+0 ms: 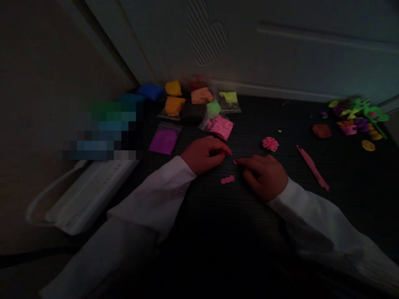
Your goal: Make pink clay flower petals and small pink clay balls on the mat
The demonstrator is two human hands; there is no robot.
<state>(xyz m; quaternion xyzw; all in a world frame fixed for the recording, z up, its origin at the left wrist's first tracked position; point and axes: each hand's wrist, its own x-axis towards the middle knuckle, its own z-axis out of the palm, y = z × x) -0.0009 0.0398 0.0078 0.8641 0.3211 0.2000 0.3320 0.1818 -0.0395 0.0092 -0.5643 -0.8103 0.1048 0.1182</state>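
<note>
My right hand [264, 176] has its index finger stretched out, the tip touching a small pink clay disc [235, 162] on the dark table; its other fingers are curled. Just left of the disc, my left hand [205, 154] rests low over the table, fingers bent and a gap between index and thumb, with nothing visible in it. Nearer to me lies a short row of overlapping flat pink clay discs [227, 180]. A pink clay flower [270, 143] sits beyond my right hand. Further right lies a long pink clay strip [312, 167].
Behind my left hand are bags of pink clay [220, 126] and purple clay [163, 140], with several other colours. A reddish lump [322, 131] and colourful clay flowers [358, 118] are at the far right. A white power strip [93, 195] lies left.
</note>
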